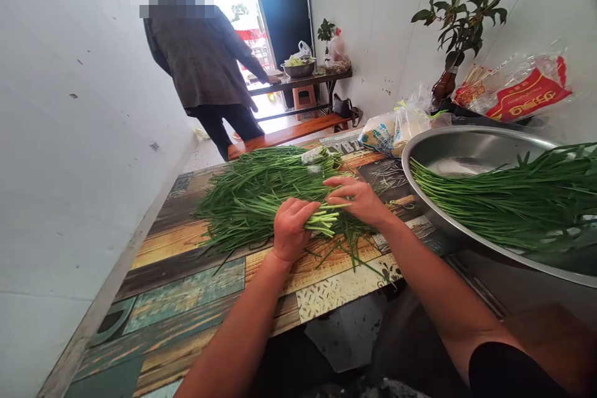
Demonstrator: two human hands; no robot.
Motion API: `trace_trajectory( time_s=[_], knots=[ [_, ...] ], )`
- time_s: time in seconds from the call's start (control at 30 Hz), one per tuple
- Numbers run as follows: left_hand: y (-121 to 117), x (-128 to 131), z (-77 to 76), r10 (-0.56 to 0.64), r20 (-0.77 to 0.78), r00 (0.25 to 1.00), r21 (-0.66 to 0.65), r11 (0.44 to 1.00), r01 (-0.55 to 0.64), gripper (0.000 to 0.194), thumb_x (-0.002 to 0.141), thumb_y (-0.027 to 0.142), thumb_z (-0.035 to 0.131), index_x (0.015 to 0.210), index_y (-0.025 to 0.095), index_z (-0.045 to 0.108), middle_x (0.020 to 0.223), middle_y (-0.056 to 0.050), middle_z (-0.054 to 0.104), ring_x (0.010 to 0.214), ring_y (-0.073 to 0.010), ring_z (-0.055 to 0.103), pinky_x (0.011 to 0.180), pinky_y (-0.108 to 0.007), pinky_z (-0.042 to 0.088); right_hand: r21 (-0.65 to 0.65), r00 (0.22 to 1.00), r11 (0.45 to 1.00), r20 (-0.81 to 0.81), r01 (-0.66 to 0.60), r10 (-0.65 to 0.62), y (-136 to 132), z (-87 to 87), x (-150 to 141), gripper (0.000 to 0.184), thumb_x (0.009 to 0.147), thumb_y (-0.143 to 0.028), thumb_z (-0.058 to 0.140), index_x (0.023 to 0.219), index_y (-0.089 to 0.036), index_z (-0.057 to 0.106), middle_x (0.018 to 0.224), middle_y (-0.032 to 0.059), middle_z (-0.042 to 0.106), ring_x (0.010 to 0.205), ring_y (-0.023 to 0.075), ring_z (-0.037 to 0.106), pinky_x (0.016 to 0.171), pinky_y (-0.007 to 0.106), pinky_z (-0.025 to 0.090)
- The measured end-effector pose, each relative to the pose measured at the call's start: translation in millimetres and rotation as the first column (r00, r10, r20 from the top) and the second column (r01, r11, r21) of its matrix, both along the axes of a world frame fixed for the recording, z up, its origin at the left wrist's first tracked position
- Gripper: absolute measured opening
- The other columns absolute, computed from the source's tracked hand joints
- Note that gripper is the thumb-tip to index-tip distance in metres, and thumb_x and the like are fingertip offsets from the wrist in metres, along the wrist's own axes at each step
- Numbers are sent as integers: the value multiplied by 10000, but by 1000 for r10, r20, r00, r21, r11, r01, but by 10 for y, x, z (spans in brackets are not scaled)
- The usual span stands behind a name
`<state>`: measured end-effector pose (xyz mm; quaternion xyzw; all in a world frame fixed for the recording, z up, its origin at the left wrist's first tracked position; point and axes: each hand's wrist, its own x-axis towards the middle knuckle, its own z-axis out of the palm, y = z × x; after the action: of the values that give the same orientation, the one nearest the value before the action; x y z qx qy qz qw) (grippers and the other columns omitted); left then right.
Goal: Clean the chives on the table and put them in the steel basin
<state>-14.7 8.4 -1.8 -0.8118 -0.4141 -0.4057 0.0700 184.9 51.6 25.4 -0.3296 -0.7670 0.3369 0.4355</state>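
Observation:
My left hand (292, 224) is closed round a bunch of garlic chives (325, 220), whose pale cut stems stick out to the right and whose green leaves trail left over the table. At those stem ends is my right hand (355, 200), thumb and fingertips drawn together on a stem that stands out from the bunch. Behind both hands lies a larger heap of chives (247, 177), with a whitish wrap (313, 155) round some stems. Loose trimmed bits (352, 242) are scattered on the table below my right hand.
A wide steel basin (413, 144) with more chives stands at the right. Behind it are plastic bags (527, 96) and a potted plant (448, 62). Past the patterned table (186, 298) is a bench (289, 135). A person (200, 62) stands by a far table holding a bowl (299, 68).

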Motion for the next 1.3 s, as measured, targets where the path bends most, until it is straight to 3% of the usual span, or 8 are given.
trace_trajectory(
  time_s=[0.17, 0.43, 0.73, 0.97, 1.07, 1.2, 1.3],
  knots=[
    [-3, 8, -7, -3, 13, 1000, 0, 1000, 3, 211, 886, 243, 505, 1010, 204, 672, 872, -60, 710, 793, -190, 584, 764, -327, 444, -44, 994, 999, -106, 13, -17, 7, 8, -18, 148, 784, -305, 648, 727, -185, 713, 1140, 75, 637, 984, 175, 610, 924, 357, 462],
    [4, 2, -28, -4, 28, 1000, 1, 1000, 4, 216, 893, 262, 505, 1019, 200, 669, 866, -59, 709, 787, -192, 577, 754, -331, 437, -238, 954, 968, -265, 76, -140, 53, 36, 56, 203, 751, -375, 678, 683, -183, 683, 958, 47, 669, 931, 170, 595, 861, 325, 445],
    [15, 8, -43, -5, 39, 999, 25, 1000, 4, 209, 872, 207, 505, 1011, 191, 660, 868, -57, 711, 779, -188, 582, 749, -326, 441, -408, 886, 911, -441, -56, -143, 92, 47, 98, 280, 657, -426, 762, 622, -166, 665, 817, 20, 630, 720, 107, 539, 666, 247, 448],
    [26, -10, -69, 16, 52, 999, 20, 1000, -17, 196, 862, 217, 525, 1000, 194, 663, 868, -55, 710, 789, -188, 581, 754, -324, 451, -434, 837, 899, -514, -62, -191, 140, 61, 179, 298, 612, -433, 796, 665, -170, 667, 702, -5, 609, 630, 88, 516, 628, 242, 448],
    [28, -14, -71, 17, 60, 998, 30, 999, -19, 189, 855, 213, 540, 998, 195, 663, 876, -54, 711, 793, -186, 581, 754, -320, 452, -431, 867, 902, -437, 33, -240, 142, 66, 198, 335, 652, -487, 753, 686, -165, 669, 664, -1, 608, 578, 87, 504, 553, 233, 413],
    [17, -8, -50, 16, 71, 997, 36, 999, -19, 185, 844, 201, 557, 995, 192, 663, 870, -53, 710, 785, -186, 582, 743, -316, 452, -450, 951, 872, -137, 191, -279, 114, 59, 199, 469, 739, -607, 607, 687, -146, 669, 500, -20, 518, 440, 79, 405, 437, 236, 289],
    [10, -2, -38, 18, 70, 997, 38, 999, -20, 183, 842, 198, 557, 990, 191, 664, 862, -55, 709, 781, -186, 584, 740, -315, 452, -355, 971, 915, -70, 191, -229, 108, 30, 192, 422, 740, -555, 622, 618, -151, 610, 520, -22, 516, 469, 78, 409, 465, 233, 296]
  ],
)
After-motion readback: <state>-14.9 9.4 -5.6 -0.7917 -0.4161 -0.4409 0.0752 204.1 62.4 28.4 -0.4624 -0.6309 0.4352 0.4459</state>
